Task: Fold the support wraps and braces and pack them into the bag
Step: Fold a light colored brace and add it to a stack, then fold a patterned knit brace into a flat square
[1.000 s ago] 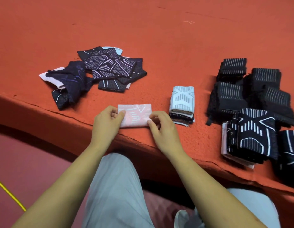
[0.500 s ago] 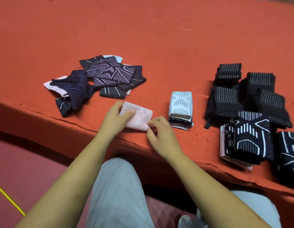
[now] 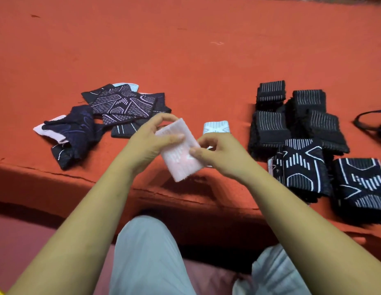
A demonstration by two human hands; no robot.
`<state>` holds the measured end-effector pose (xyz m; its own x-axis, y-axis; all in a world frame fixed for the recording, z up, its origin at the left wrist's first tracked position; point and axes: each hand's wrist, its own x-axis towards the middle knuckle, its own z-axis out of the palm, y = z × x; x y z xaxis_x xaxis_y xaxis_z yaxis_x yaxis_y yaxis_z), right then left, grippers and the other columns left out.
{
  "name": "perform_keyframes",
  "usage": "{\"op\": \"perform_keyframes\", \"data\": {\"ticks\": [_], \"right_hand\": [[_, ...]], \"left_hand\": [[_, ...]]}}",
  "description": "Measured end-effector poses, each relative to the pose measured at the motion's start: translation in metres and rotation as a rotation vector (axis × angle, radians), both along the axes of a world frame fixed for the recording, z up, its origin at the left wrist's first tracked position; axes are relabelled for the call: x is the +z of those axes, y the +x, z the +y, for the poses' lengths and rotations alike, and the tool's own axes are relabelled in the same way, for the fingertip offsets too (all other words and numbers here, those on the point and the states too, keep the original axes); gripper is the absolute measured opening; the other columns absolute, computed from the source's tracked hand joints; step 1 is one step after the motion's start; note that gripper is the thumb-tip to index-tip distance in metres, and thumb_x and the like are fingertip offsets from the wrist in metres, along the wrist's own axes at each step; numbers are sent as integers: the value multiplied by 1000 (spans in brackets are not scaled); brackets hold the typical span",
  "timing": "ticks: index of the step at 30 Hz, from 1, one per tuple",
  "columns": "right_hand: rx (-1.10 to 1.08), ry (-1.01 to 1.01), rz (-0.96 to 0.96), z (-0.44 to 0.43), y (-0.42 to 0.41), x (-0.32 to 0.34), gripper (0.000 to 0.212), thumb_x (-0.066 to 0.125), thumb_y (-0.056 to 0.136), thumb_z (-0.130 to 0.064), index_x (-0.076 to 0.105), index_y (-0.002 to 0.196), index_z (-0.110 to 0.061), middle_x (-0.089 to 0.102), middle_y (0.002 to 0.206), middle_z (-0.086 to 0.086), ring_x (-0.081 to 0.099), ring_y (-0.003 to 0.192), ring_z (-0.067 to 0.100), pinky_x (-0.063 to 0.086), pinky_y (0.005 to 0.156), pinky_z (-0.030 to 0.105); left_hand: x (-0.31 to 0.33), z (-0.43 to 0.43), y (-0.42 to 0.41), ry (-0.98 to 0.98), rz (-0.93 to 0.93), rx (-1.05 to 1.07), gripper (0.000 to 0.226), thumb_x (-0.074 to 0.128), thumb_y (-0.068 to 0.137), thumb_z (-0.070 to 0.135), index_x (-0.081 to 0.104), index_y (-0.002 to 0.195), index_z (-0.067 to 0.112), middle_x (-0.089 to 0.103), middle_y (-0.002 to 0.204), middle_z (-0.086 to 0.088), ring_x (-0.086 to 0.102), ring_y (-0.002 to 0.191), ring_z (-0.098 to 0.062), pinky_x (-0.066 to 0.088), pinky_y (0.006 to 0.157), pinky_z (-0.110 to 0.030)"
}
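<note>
A folded pink support wrap is held up above the front edge of the red table. My left hand grips its upper left side with thumb and fingers. My right hand pinches its right edge. An unfolded heap of dark patterned wraps lies to the left. A small stack topped by a light blue folded wrap sits just behind my right hand, partly hidden. Folded black wraps are piled on the right.
A black strap shows at the far right edge. More folded dark patterned wraps lie at the table's front right corner. My knees in light trousers are below the table edge. A pink wrap pokes out of the left heap.
Both hands have lifted the pink wrap off the table and turned it from lying flat and sideways to tilted upright. The camera has shifted closer.
</note>
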<state>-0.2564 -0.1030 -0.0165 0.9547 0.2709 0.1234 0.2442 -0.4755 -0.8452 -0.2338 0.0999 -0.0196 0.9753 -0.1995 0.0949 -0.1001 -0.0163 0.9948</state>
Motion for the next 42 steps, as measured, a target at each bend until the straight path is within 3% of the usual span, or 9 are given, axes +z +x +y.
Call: {"op": "perform_keyframes", "data": {"ticks": [2,4,9,15,20,25,29,35,42], "right_hand": [[-150,164,15,-6,6,0,15,70,90,-16,71,79,-7,56,57,-12,47,53,1,40,56,24],[-322,239,-28,-12,15,-2,20,69,91,-19,69,76,-5,53,53,-13,45,53,5,38,56,27],[-661,108,-38,-30,37,-12,22,73,84,-26,59,97,-15,63,90,1,63,87,21,48,78,35],[-708,-145,7,-37,45,-23,13,63,88,-22,61,95,-12,65,99,6,55,87,21,36,72,29],[-697,-183,-18,-37,42,-23,17,58,87,-23,59,98,-10,62,106,11,57,92,27,42,75,34],[-662,-196,-209,-25,36,1,23,55,89,-18,59,109,-8,51,116,11,54,97,26,42,89,36],[-478,-194,-295,16,32,4,19,55,88,-15,61,105,-9,53,111,9,53,98,26,41,89,39],[-183,-272,-176,88,51,-28,29,58,84,-13,60,112,-5,52,114,15,58,98,34,45,91,42],[-61,-420,-107,145,97,-67,40,64,85,-21,54,121,-7,50,122,16,53,115,36,44,100,43]], "left_hand": [[-4,-21,6,-243,141,98,33,73,79,23,56,107,19,63,99,-4,64,79,-18,56,68,-32],[-8,-42,10,-312,242,129,25,66,92,16,48,108,17,61,100,-12,64,74,-23,57,60,-33],[-21,-73,25,-30,196,107,30,62,96,6,44,118,13,60,88,-16,59,61,-17,56,56,-28],[-34,-90,43,308,92,159,21,66,89,15,55,106,16,59,70,1,53,56,-13,39,59,-28],[-35,-87,42,333,54,178,20,66,91,19,59,108,11,55,77,4,51,65,-10,44,61,-26],[-40,-59,47,313,52,202,16,66,93,26,58,104,18,57,88,2,53,70,-14,43,64,-27],[-54,2,46,481,-52,338,13,67,92,15,62,103,12,60,91,3,53,76,-5,41,71,-12],[-97,102,45,990,-67,656,35,70,84,16,62,118,8,52,116,-22,47,115,-41,38,102,-49],[-107,117,65,1058,31,629,60,58,94,38,41,150,24,45,151,-10,37,140,-29,28,111,-48]]}}
